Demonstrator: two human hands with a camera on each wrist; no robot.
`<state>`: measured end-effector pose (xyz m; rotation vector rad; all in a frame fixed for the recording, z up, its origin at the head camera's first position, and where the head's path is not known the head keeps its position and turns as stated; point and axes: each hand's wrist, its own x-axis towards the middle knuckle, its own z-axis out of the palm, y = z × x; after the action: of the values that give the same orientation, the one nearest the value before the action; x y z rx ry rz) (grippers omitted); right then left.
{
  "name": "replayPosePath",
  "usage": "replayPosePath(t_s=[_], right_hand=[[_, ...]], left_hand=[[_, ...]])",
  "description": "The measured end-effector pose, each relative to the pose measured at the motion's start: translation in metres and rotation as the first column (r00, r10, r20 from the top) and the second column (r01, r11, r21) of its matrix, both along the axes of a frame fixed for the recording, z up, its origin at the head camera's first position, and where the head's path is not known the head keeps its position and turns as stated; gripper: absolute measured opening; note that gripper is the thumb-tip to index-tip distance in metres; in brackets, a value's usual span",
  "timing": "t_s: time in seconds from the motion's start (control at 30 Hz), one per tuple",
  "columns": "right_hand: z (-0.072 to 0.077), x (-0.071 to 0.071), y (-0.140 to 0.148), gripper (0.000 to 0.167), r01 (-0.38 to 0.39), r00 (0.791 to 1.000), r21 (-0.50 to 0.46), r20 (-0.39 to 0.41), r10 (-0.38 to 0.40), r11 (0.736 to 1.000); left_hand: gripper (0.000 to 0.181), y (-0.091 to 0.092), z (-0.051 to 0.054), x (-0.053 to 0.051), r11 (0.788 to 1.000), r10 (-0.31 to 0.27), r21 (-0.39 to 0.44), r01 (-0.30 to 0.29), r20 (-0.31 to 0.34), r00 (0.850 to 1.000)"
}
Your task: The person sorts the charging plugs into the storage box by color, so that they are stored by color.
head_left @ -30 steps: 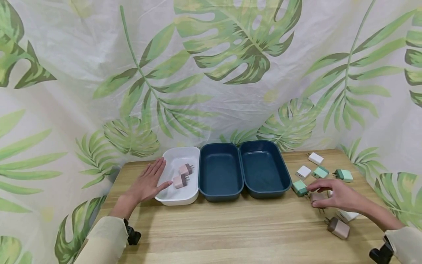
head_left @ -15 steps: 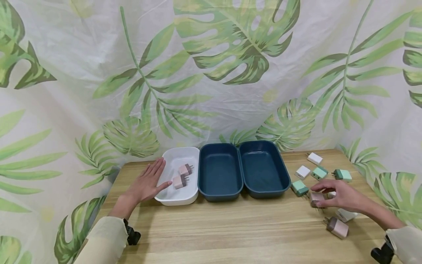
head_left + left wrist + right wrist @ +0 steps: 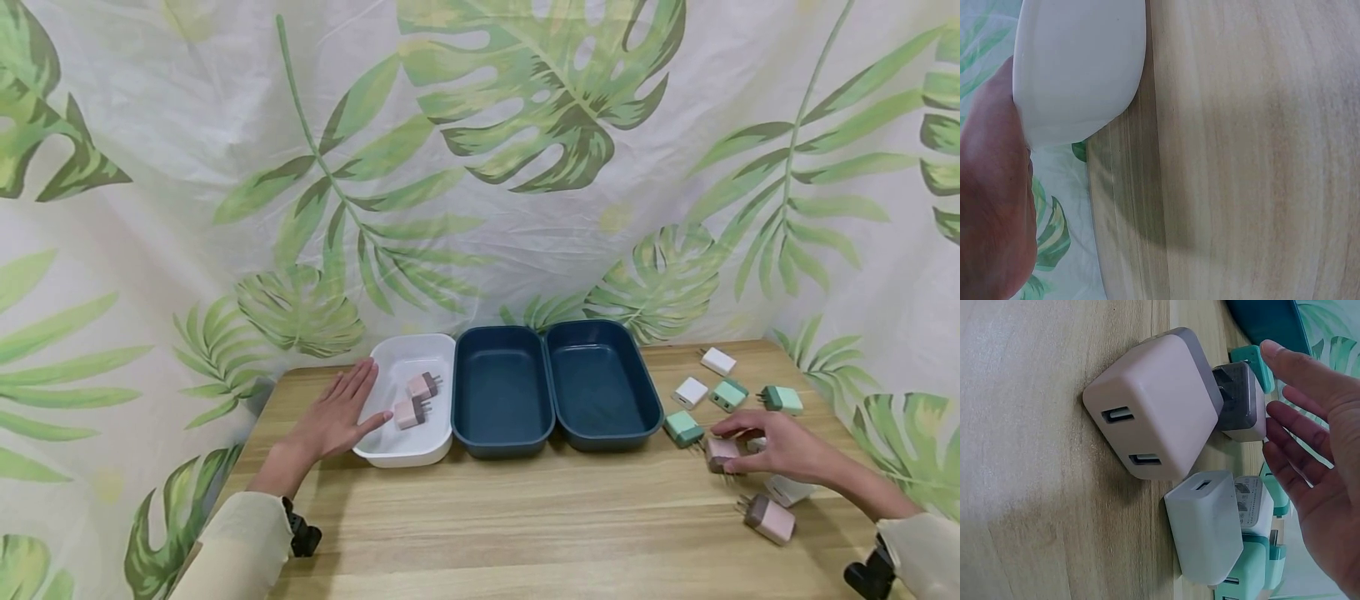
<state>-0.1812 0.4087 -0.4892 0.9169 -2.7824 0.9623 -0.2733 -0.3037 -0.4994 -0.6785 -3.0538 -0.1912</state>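
Observation:
My left hand point(image 3: 337, 421) lies with straight fingers against the side rim of the white tray point(image 3: 390, 460). Two pink USB chargers point(image 3: 410, 412) lie inside that tray. Over the right side of the table, my right hand point(image 3: 787, 450) hovers at a pink USB charger point(image 3: 722, 454), thumb to one side and fingers to the other. In the right wrist view, its fingertips are level with the top of the pink charger point(image 3: 1241, 403), and the thumb is apart from it. Contact is unclear. Another pink charger point(image 3: 770, 518) lies nearer to me, beside a white charger point(image 3: 789, 490).
Two dark blue trays point(image 3: 504, 447) stand right of the white tray. Mint green chargers point(image 3: 682, 427) and white chargers point(image 3: 690, 392) are scattered beyond them on the wooden table point(image 3: 525, 533). A leaf-patterned cloth point(image 3: 525, 250) hangs behind.
My right hand's fingers have drawn slightly closer around the pink charger, which shows more of its pink side now. The left hand stays in place.

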Motion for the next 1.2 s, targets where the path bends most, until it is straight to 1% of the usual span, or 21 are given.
replayPosePath(t_s=[0.2, 0.27, 0.43, 0.7, 0.87, 1.0, 1.2], right_hand=[[-0.0028, -0.0031, 0.0004, 0.045, -0.012, 0.999, 0.041, 0.030, 0.011, 0.999], [-0.0040, -0.0038, 0.0007, 0.046, -0.018, 0.999, 0.047, 0.046, 0.016, 0.999], [-0.0059, -0.0036, 0.0005, 0.046, -0.027, 0.998, 0.047, 0.053, 0.024, 0.999], [-0.0051, -0.0031, -0.0023, 0.046, -0.015, 0.999, 0.079, 0.042, 0.012, 0.997], [-0.0053, -0.0030, -0.0036, 0.046, 0.005, 1.000, 0.118, 0.019, -0.007, 0.993], [-0.0061, -0.0035, -0.0043, 0.046, 0.011, 1.000, 0.126, 0.001, -0.012, 0.992], [-0.0065, -0.0024, -0.0052, 0.045, 0.023, 0.999, 0.121, 0.034, -0.027, 0.992]], left_hand=[[0.095, 0.0000, 0.0007, 0.0006, 1.000, 0.003, 0.000, -0.003, 0.004, 1.000], [0.095, 0.0003, 0.0012, 0.0010, 1.000, 0.003, -0.003, -0.003, 0.003, 1.000], [0.095, 0.0008, 0.0022, 0.0015, 1.000, 0.001, -0.006, -0.001, 0.002, 1.000], [0.095, 0.0008, 0.0008, 0.0007, 1.000, 0.006, 0.008, -0.006, 0.000, 1.000], [0.095, 0.0010, 0.0003, 0.0013, 1.000, 0.000, 0.022, 0.000, -0.012, 1.000], [0.095, 0.0010, -0.0005, 0.0015, 1.000, 0.000, 0.031, 0.001, -0.016, 1.000], [0.095, 0.0013, -0.0003, 0.0020, 0.999, -0.004, 0.034, 0.005, -0.021, 1.000]])
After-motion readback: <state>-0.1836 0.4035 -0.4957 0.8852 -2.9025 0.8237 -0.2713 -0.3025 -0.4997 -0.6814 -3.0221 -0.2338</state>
